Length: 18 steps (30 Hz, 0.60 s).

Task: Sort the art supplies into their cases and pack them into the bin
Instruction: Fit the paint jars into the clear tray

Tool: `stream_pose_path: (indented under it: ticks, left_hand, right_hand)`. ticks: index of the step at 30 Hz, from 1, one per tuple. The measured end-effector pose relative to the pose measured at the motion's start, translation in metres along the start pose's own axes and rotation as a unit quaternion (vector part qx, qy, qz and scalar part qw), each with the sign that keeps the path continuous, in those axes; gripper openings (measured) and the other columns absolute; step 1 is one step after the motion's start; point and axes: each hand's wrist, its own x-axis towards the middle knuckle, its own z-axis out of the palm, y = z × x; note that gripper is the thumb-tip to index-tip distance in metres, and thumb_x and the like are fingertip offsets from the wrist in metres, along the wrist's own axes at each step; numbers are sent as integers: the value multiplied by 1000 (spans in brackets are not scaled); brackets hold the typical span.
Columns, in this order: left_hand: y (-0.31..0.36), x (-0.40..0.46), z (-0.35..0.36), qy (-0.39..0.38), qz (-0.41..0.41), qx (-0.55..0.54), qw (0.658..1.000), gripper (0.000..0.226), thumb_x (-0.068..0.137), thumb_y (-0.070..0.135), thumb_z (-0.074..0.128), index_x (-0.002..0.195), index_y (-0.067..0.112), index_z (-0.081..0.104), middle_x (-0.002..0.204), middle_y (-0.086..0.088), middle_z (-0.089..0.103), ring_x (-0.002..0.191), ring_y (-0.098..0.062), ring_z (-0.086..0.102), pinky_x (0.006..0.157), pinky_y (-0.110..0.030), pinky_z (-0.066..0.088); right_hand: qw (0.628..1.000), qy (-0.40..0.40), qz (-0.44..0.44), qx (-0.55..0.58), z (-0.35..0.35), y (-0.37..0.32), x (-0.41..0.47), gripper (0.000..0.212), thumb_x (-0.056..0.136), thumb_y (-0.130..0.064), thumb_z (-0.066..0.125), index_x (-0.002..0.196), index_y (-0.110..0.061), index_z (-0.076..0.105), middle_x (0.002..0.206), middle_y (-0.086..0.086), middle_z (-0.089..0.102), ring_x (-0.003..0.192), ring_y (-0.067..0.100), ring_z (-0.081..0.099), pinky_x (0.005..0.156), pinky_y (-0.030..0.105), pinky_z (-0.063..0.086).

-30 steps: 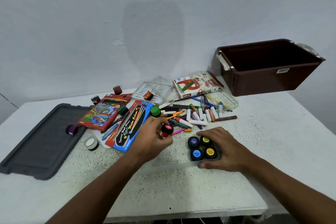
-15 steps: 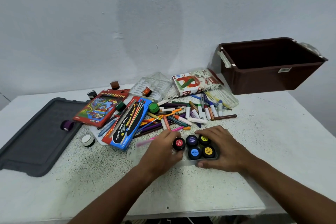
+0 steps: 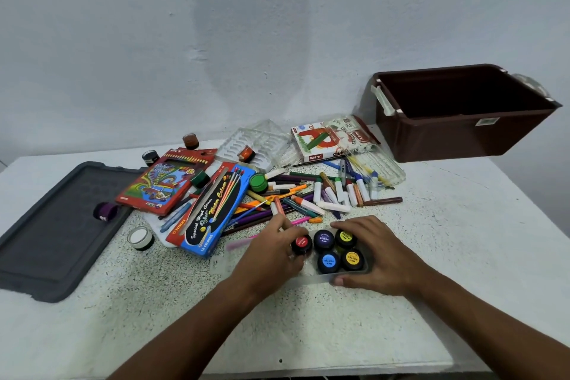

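My left hand [image 3: 271, 259] grips a red-lidded paint pot [image 3: 302, 243] at the left end of a clear plastic paint tray [image 3: 354, 271]. Four pots sit in that tray: a purple pot [image 3: 324, 239], a yellow-green pot [image 3: 344, 237], a blue pot [image 3: 328, 261] and a yellow pot [image 3: 352, 258]. My right hand [image 3: 382, 256] curls round the tray's right end, thumb on its near edge. Behind lies a pile of crayons, pens and pencils [image 3: 308, 197]. The brown bin [image 3: 456, 114] stands open at the back right.
A blue watercolour box [image 3: 212, 210], a red pencil box [image 3: 166, 182], a crayon box [image 3: 320, 142] and clear cases [image 3: 259, 145] lie among the pile. A grey lid [image 3: 55, 225] holding a purple pot [image 3: 105, 211] lies left. Loose pots: white [image 3: 140, 237], green [image 3: 258, 183], brown [image 3: 190, 141].
My left hand carried the red pot from the pile to the tray's left end. My right hand stayed on the tray.
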Motion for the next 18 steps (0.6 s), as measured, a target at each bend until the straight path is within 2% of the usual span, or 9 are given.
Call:
stream_pose_path:
  ticks: [3, 5, 7, 9, 11, 13, 15, 18]
  left_hand:
    - [-5, 5, -6, -30, 16, -16, 999, 56, 79, 30, 76, 131, 22, 57, 105, 5, 51, 73, 1, 49, 71, -7, 39]
    - [-8, 11, -10, -9, 27, -12, 1000, 55, 80, 39, 73, 130, 21, 57, 98, 6, 53, 72, 6, 45, 67, -9, 36]
    - [-12, 17, -13, 51, 31, 3, 998, 39, 85, 31, 69, 120, 14, 64, 89, 5, 55, 67, 6, 43, 64, -16, 42]
    - [-20, 27, -17, 112, 23, 19, 993, 24, 88, 15, 65, 110, 7, 67, 87, 0, 57, 64, 2, 45, 61, -17, 44]
    - [-30, 38, -23, 132, -10, 50, 990, 28, 89, 4, 59, 116, 4, 65, 98, -9, 58, 75, -10, 51, 68, -26, 50]
    - [-42, 51, -30, 106, -52, 124, 985, 46, 85, -1, 54, 131, 7, 56, 117, -15, 53, 100, -24, 48, 86, -42, 48]
    - [-52, 62, -37, 47, -94, 231, 967, 65, 83, 1, 53, 144, 19, 40, 140, -14, 39, 122, -32, 37, 100, -45, 39]
    - [-57, 74, -42, -7, -97, 326, 940, 72, 84, 8, 55, 148, 26, 27, 151, -12, 26, 131, -36, 29, 105, -46, 32]
  right_hand:
    - [1000, 3, 9, 7, 1, 1, 0, 92, 64, -78, 67, 141, -36, 38, 130, -17, 44, 123, 1, 36, 101, 31, 39]
    - [1000, 6, 12, 9, 1, 2, 0, 94, 64, -77, 67, 142, -34, 38, 130, -16, 43, 123, 2, 36, 102, 31, 40]
    - [1000, 5, 13, 10, 1, 1, 0, 94, 64, -77, 67, 142, -34, 37, 130, -16, 42, 123, 2, 35, 102, 30, 39]
    - [1000, 7, 12, 8, 0, 1, -1, 93, 65, -77, 67, 142, -35, 37, 130, -16, 42, 124, 1, 34, 102, 30, 39]
    - [1000, 11, 10, 3, 0, 1, -1, 92, 65, -77, 67, 142, -35, 37, 129, -15, 43, 123, 2, 35, 102, 30, 39]
    - [1000, 18, 6, 2, 1, 1, -1, 91, 65, -77, 67, 141, -35, 39, 127, -15, 44, 122, 2, 35, 101, 31, 39]
    - [1000, 18, 8, 2, 1, 1, -1, 90, 65, -78, 67, 140, -37, 38, 127, -16, 44, 123, 2, 35, 101, 31, 39]
    - [1000, 19, 11, -3, 0, 0, -1, 89, 65, -78, 66, 140, -38, 38, 129, -17, 43, 123, 1, 34, 101, 31, 39]
